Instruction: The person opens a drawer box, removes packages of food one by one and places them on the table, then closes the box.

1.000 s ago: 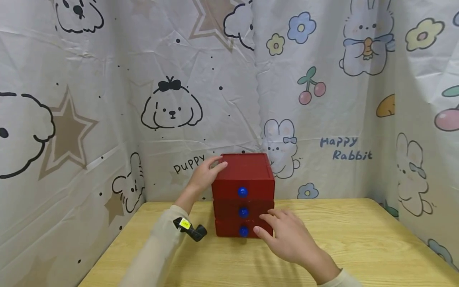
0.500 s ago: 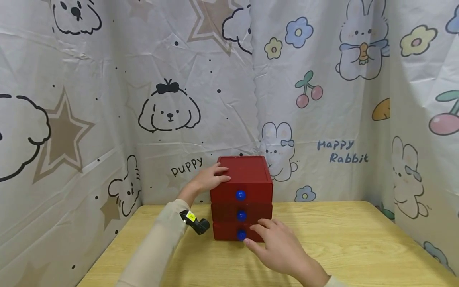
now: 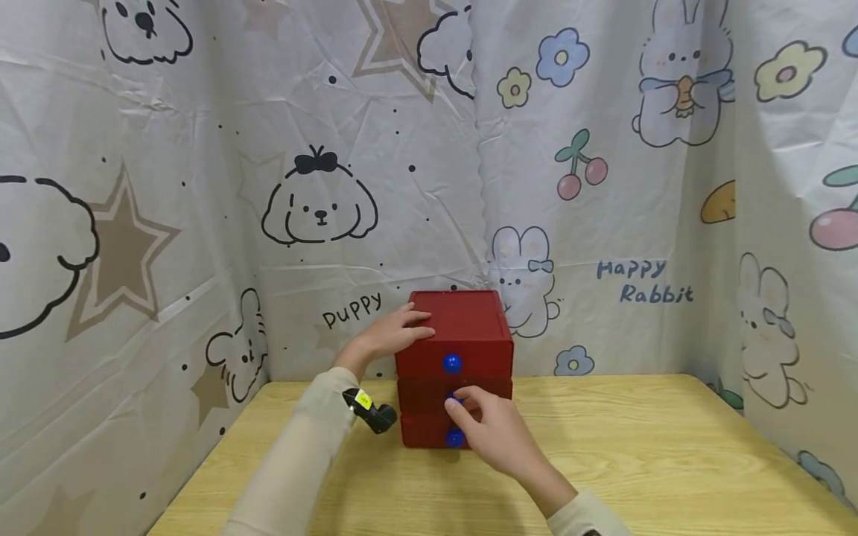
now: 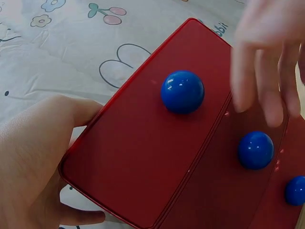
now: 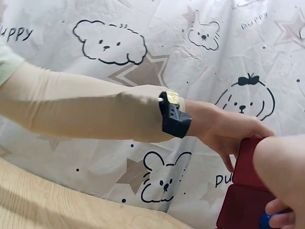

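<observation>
A red three-drawer box stands on the table, each drawer front bearing a round blue knob. My left hand holds its top left corner, some fingers lying over the top and others down the side, as the left wrist view shows. My right hand is at the drawer fronts, thumb and forefinger apart on either side of the middle knob. In the left wrist view its blurred fingers hang just off that knob. The top knob and bottom knob are in sight; all drawers sit closed.
The light wood table extends to both sides and in front of the box. Behind it hangs a pale printed curtain, which also runs along both sides. A black wrist camera sits on the left sleeve.
My right hand has moved from the lower right of the box up and left to the middle knob, fingers drawing closer together. My left hand has settled over the top left edge.
</observation>
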Demonstrator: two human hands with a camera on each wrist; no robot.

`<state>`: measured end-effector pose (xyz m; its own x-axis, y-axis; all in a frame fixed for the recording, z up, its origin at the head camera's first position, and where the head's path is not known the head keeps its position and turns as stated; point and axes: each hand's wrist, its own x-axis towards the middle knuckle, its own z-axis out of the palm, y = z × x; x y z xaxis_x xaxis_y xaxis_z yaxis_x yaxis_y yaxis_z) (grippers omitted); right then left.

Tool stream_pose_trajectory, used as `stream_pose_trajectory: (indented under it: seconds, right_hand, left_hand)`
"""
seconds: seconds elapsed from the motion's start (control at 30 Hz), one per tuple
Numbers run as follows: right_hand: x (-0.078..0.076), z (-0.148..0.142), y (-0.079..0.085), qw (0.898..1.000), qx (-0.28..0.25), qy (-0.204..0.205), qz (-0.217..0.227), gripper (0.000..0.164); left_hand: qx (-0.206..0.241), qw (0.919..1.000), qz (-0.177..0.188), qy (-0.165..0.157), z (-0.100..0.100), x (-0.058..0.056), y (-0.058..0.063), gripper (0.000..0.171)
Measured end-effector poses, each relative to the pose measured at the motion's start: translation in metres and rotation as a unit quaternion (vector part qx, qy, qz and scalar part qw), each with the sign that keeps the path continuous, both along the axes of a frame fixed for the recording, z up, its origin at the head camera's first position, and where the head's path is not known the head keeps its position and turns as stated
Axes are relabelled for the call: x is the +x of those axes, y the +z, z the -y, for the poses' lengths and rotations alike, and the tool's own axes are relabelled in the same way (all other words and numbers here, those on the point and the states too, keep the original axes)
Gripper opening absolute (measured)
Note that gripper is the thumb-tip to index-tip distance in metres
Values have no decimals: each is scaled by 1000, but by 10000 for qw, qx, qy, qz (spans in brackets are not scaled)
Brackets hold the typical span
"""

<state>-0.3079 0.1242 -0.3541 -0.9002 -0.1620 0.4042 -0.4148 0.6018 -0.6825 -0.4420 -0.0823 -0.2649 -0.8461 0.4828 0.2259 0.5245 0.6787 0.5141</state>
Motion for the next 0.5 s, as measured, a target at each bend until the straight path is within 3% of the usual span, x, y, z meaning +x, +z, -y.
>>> stream_pose_trajectory:
  seconds: [0.07,0.13,0.3,0.37,0.5]
  right_hand:
    - [-8,4,3,9961,-775,-7,427,49]
    - [-15,9,6,9842,-1507,-32,928,55]
    - [-27,20,16,9297,-3096,-52,1997,68]
    - [-31,25,19,9091,-3553,-112,2173,71]
    - [-36,33,19,8873,-4045,-366,2186,70]
  left_hand:
    - [-37,10000,-10,17,-1,1,1,58]
    - [-63,10000,-19,42,-1,2,1,58]
    - [-23,9999,33,108,-1,3,1,58]
    - [1,9999,33,123,-1,3,2,58]
    - [46,9999,60,116,-2,2,1,58]
